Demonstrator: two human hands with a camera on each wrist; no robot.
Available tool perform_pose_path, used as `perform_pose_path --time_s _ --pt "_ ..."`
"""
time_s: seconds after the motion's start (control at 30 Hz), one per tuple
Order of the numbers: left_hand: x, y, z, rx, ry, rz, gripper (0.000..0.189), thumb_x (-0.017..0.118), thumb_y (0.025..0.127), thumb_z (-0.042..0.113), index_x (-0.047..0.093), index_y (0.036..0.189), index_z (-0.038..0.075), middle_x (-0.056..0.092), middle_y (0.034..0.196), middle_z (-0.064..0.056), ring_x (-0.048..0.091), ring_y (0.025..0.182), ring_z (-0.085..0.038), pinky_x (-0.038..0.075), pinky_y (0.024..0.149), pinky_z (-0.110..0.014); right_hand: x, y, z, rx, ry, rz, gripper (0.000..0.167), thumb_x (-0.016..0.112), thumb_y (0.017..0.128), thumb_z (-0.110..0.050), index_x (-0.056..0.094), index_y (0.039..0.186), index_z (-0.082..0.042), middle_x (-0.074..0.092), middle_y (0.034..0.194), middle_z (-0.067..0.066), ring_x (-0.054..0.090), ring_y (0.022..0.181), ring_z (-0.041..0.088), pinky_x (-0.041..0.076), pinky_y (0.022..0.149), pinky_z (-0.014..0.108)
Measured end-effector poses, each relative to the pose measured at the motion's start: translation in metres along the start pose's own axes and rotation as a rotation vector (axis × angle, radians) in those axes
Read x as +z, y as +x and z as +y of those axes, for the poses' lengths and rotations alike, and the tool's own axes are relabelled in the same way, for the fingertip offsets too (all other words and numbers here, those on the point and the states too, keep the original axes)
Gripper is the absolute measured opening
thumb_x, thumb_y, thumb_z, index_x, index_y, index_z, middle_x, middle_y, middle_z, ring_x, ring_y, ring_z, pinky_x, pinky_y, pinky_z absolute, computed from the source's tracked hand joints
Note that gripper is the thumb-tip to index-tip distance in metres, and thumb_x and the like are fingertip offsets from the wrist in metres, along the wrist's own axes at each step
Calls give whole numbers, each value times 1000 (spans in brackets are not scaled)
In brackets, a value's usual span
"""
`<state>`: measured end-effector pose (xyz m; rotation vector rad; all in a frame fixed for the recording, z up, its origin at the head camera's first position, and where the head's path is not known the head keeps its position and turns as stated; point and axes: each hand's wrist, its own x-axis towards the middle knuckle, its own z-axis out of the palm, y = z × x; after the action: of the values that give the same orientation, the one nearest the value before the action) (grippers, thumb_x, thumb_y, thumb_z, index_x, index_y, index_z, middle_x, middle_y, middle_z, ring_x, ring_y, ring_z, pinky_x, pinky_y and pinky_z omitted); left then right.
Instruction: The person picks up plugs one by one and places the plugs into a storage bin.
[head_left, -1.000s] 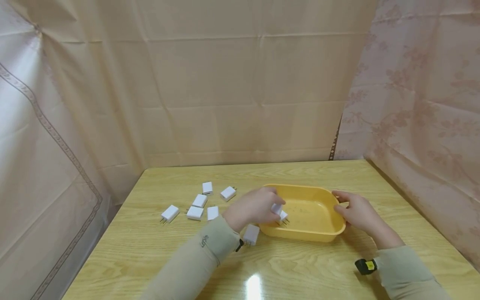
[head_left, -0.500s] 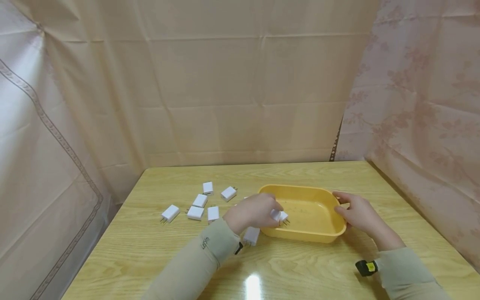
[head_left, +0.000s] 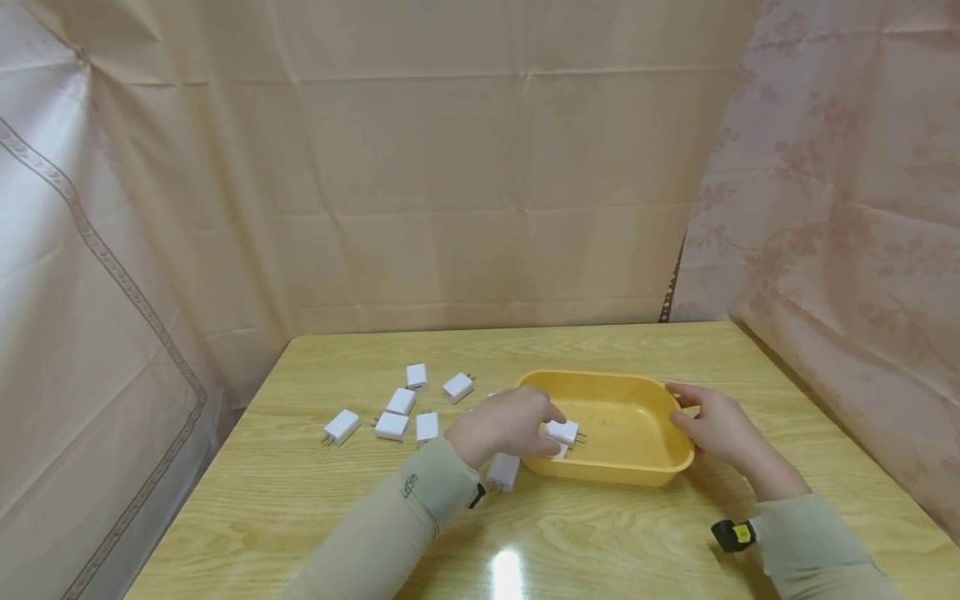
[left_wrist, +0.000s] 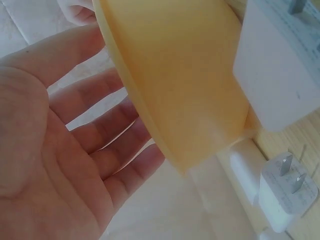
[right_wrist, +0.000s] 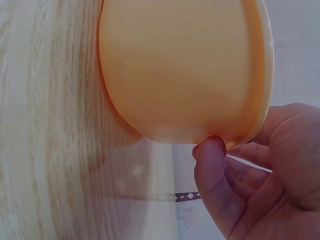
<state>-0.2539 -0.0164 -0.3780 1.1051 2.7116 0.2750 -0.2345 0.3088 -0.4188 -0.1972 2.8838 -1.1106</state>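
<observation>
A shallow yellow plastic tray [head_left: 622,473] stands on the table. My left hand [head_left: 502,425] reaches over its left end, thumb and forefinger apart. Two white plug chargers lie below those fingertips inside the tray, the clearer one a charger [head_left: 562,432] with its prongs pointing right. In the left wrist view, the fingers of that hand [left_wrist: 95,125] look loosely extended behind the tray rim, with no charger seen in them. My right hand [head_left: 716,425] grips the tray's right end. The right wrist view has its thumb [right_wrist: 212,165] against the tray's end, the other fingers partly hidden.
Several white chargers lie left of the tray, among them a charger [head_left: 342,427] at far left and a charger [head_left: 457,387] at the back. Another charger [head_left: 503,472] sits by the left wrist. Cloth curtains [head_left: 450,167] enclose the wooden table [head_left: 600,542].
The charger at my left fingertips has come to lie in the tray with its prongs to the right, and the fingers have spread off it. The right hand stays at the tray's end.
</observation>
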Motion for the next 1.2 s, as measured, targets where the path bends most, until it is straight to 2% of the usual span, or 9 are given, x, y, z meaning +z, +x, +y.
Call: perform_pose_path --time_s 0.53,0.87,1.03,1.2 --pt "-4 -5 -5 25 10 57 41 70 96 35 69 133 16 63 134 0 59 122 -16 49 99 -31 0 0 1 -5 0 7 55 60 100 -7 40 148 10 52 129 40 61 65 20 58 54 37" --pt "-15 -18 -13 -26 -18 104 43 69 97 37 67 136 19 57 144 -3 52 133 -22 46 105 -39 0 0 2 -8 -2 10 55 60 100 -7 40 148 10 52 129 40 62 67 20 58 55 36" --pt "-18 -27 -19 -28 -67 128 43 68 97 36 67 136 20 56 145 -6 55 130 -22 48 103 -40 1 0 1 2 0 7 55 59 99 -6 40 148 10 52 129 40 62 67 20 58 55 36" --pt "-21 -35 -29 -25 -91 155 44 69 97 37 66 137 19 60 137 -3 61 117 -19 52 95 -37 0 -1 0 4 2 4 55 59 99 -6 40 148 10 51 129 40 62 67 20 58 55 36"
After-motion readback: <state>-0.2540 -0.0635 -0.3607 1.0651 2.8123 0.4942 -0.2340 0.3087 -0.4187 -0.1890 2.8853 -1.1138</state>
